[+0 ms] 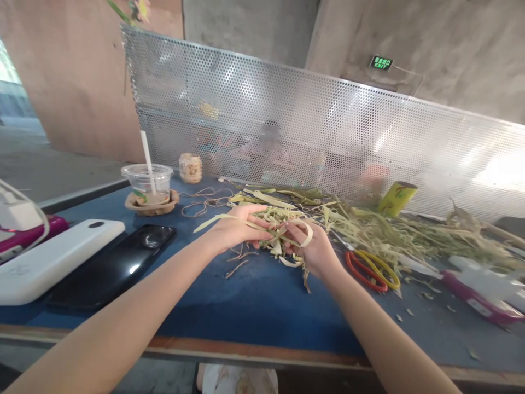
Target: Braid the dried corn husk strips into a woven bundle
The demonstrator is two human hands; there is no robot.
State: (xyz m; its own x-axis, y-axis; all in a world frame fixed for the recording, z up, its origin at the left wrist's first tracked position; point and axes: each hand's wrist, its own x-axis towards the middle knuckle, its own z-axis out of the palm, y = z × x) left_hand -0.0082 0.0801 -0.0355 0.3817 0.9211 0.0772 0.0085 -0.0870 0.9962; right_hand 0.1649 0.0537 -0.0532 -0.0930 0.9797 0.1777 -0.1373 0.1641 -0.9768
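Both hands meet over the middle of the blue table around a bunch of pale green dried plant strips (281, 232). My left hand (241, 225) has its fingers closed on the strips from the left, and one long strip trails out past the wrist. From the right, my right hand (309, 246) pinches the strips, with a flat pale one curling over its fingers. Exactly how the strips cross between the fingers is hidden. Scissors with red and yellow handles (371, 271) lie just right of my right hand.
A heap of dried stalks (369, 235) spreads along the right and back. On the left lie a black phone (118, 262), a white power bank (61, 257) and a plastic cup with a straw (147, 183). Behind stands a perforated metal screen (246, 109); a purple-and-white power strip (479, 295) lies right.
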